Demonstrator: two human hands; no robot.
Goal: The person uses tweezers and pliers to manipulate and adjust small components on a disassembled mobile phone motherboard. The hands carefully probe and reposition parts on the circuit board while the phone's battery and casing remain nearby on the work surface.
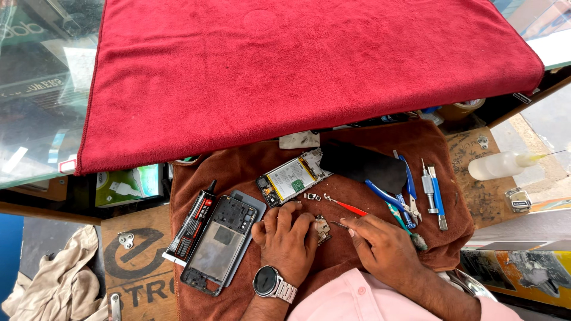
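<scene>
Head view: phone repair on a brown cloth (250, 160) over the bench.
Left hand (286, 235): fingers pressed together and bent, pinning a small metal part (322, 229) against the cloth; a watch sits on the wrist.
Right hand (383, 244): fingers pinching a thin tool (340, 224), its tip touching the small metal part from 3 o'clock.
Part's place: between both hands, low centre of the cloth.
At 9 o'clock of the left hand: phone frame (220, 244), with a black glue tube (191, 226) just beside it.
At 12 o'clock: opened phone body with battery (291, 177), two tiny pieces (312, 197) and red-handled tweezers (348, 206) nearer the hands.
At 2 o'clock: blue-handled tools (431, 190).
Step, by my reading: fine work on the held part, mid-disassembly or refit.
Next move calls for: a steady pin from the left hand and a light, exact tool tip.
</scene>
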